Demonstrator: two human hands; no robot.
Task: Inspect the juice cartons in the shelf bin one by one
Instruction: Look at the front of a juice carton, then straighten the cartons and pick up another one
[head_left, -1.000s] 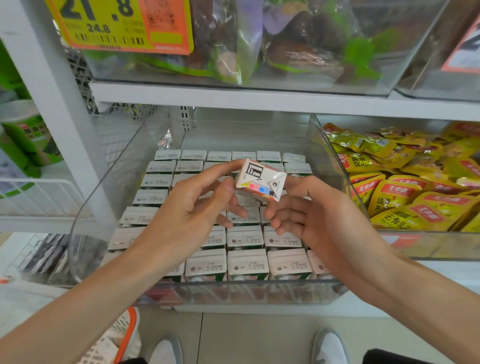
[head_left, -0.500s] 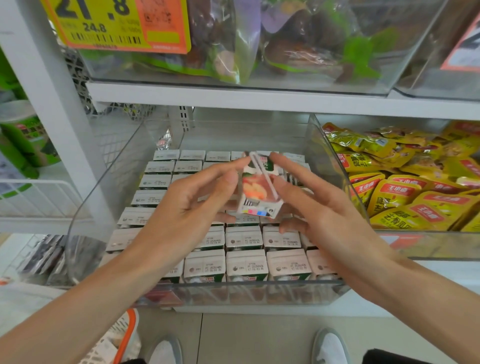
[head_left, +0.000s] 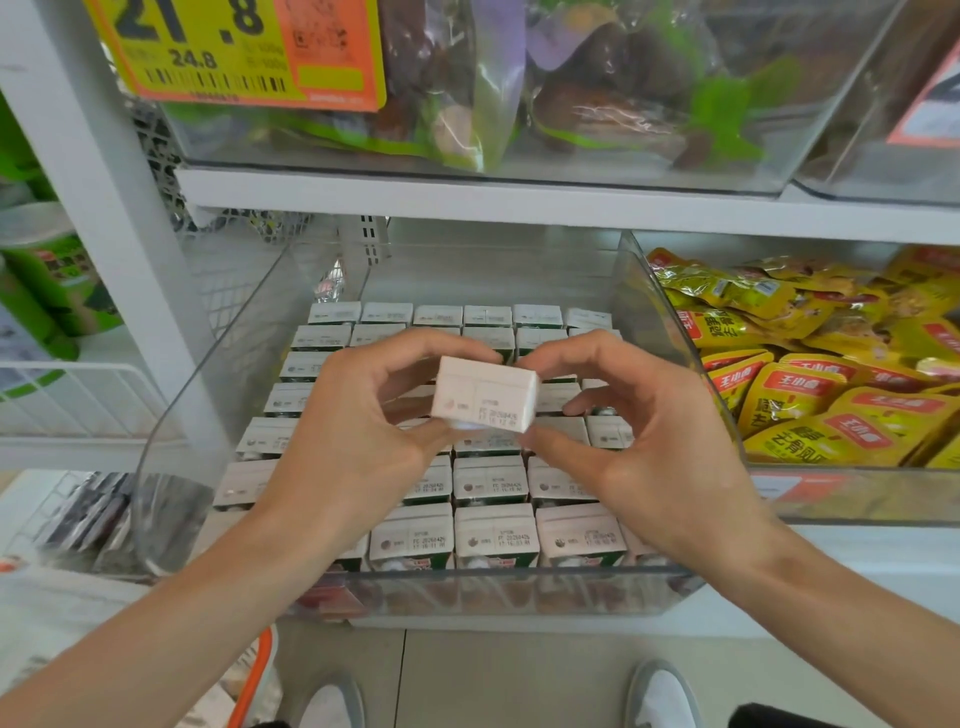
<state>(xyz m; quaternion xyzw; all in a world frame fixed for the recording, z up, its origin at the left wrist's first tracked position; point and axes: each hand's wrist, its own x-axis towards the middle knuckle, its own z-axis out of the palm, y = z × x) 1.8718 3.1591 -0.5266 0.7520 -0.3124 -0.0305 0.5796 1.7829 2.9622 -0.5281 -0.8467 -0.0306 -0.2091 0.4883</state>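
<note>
A small juice carton (head_left: 485, 395) is held above the clear shelf bin (head_left: 519, 587), its white top with the printed date turned toward me. My left hand (head_left: 358, 441) pinches its left side between thumb and fingers. My right hand (head_left: 644, 441) pinches its right side the same way. Below them, several rows of identical cartons (head_left: 493, 535) stand upright in the bin, tops up. Both hands hide the middle rows.
A second clear bin (head_left: 857, 493) to the right holds yellow snack pouches. The shelf board (head_left: 519, 202) above carries bins of bagged goods and a yellow price tag (head_left: 234, 52). A white upright post (head_left: 119, 234) and wire baskets stand left. My shoes show on the floor below.
The carton has been turned in my hands, from its base and then its printed front facing me to its dated top facing me. Both hands now pinch it and sit slightly lower.
</note>
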